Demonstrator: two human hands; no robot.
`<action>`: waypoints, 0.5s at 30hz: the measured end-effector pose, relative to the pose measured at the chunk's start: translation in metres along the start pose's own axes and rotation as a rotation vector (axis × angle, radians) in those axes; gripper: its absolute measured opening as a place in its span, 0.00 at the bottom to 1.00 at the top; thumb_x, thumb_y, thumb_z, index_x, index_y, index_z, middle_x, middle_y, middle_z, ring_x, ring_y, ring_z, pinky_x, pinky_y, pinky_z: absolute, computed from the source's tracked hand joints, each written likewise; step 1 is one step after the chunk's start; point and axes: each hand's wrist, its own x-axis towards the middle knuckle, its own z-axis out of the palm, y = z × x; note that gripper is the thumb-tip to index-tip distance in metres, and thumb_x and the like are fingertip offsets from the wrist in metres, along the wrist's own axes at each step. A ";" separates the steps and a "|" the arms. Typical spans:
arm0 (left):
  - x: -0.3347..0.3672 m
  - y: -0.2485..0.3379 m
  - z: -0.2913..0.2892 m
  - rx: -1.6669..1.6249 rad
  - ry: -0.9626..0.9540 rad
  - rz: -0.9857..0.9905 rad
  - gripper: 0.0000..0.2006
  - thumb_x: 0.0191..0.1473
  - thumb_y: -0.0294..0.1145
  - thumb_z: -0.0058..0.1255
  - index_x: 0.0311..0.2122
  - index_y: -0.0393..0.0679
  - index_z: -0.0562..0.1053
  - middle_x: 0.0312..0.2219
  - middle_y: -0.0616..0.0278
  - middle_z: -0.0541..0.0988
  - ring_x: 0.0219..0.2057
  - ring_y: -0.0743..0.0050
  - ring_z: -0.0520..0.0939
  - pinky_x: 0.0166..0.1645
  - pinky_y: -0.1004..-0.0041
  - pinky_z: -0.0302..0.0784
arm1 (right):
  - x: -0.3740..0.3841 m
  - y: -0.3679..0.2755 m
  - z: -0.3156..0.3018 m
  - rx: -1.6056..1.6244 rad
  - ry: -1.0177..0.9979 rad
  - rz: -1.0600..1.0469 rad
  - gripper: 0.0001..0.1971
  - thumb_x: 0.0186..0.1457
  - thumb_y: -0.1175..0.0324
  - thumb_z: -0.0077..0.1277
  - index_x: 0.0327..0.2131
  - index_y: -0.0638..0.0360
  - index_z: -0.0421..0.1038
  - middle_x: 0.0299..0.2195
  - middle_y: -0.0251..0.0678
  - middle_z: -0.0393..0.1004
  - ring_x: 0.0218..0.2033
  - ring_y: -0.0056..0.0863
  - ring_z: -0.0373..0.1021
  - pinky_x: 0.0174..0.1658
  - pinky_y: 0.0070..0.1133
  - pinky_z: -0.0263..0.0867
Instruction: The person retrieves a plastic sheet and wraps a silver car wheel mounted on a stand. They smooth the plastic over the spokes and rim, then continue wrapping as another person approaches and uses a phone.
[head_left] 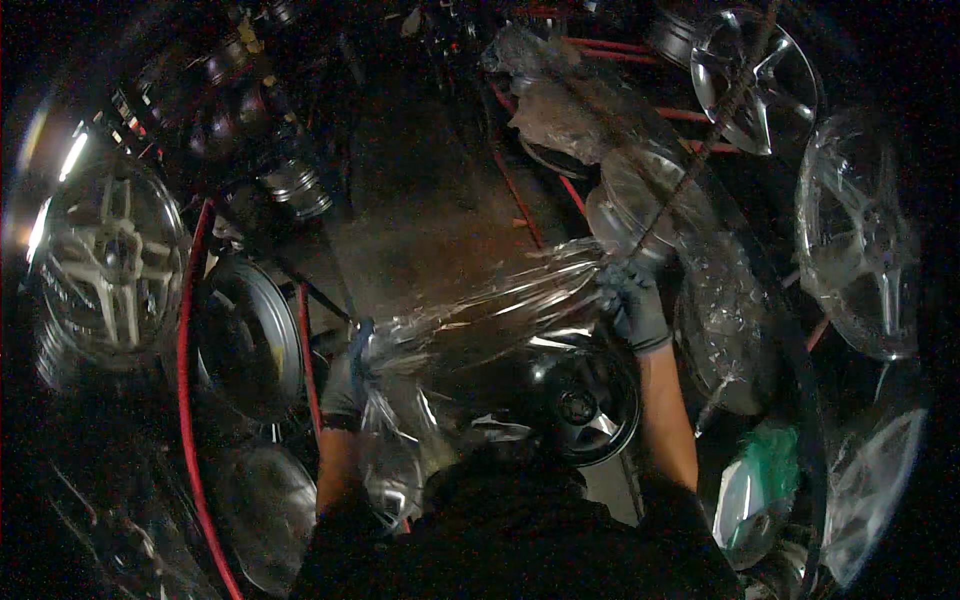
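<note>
A sheet of clear plastic film (490,303) is pulled taut between my two grey-gloved hands. My left hand (352,380) is closed on its left end, where the film bunches and hangs down below. At the other end my right hand (635,303) grips the gathered film, a little higher and farther from me. Close to my body, below the stretched film, is a dark, shiny wheel rim (590,405) with a hub in its middle. My torso and the film cover part of it.
Racks with red bars (190,350) stand on both sides. They hold wheel rims, such as a silver spoked rim (115,255) at left, a film-wrapped rim (860,235) at right and another spoked rim (755,80) at far right. Green-tinted plastic (768,465) lies at lower right.
</note>
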 end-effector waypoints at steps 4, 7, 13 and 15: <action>0.014 0.004 0.003 0.269 0.162 0.062 0.26 0.65 0.51 0.40 0.60 0.44 0.67 0.50 0.61 0.75 0.40 0.78 0.76 0.38 0.76 0.72 | 0.042 0.034 0.021 -0.059 0.153 -0.039 0.06 0.61 0.71 0.49 0.41 0.58 0.71 0.27 0.29 0.72 0.23 0.18 0.66 0.25 0.17 0.65; 0.081 -0.070 -0.079 -0.187 0.389 -0.236 0.20 0.66 0.44 0.40 0.53 0.41 0.71 0.31 0.66 0.75 0.26 0.79 0.74 0.31 0.72 0.72 | 0.081 0.051 0.070 -0.139 0.087 -0.062 0.04 0.60 0.68 0.52 0.37 0.54 0.73 0.26 0.24 0.71 0.23 0.13 0.64 0.24 0.15 0.62; 0.089 -0.123 -0.122 0.315 0.114 0.165 0.14 0.60 0.36 0.49 0.48 0.41 0.71 0.32 0.61 0.74 0.31 0.71 0.75 0.34 0.67 0.71 | 0.147 0.079 0.128 -0.085 0.004 -0.031 0.04 0.60 0.69 0.53 0.37 0.55 0.74 0.28 0.25 0.73 0.25 0.14 0.66 0.28 0.15 0.63; 0.097 -0.103 -0.115 0.665 0.177 0.198 0.17 0.60 0.36 0.51 0.51 0.39 0.70 0.39 0.58 0.74 0.39 0.68 0.75 0.42 0.66 0.71 | 0.172 0.093 0.148 -0.073 -0.096 -0.053 0.05 0.59 0.68 0.53 0.37 0.57 0.74 0.30 0.27 0.74 0.28 0.17 0.68 0.30 0.17 0.65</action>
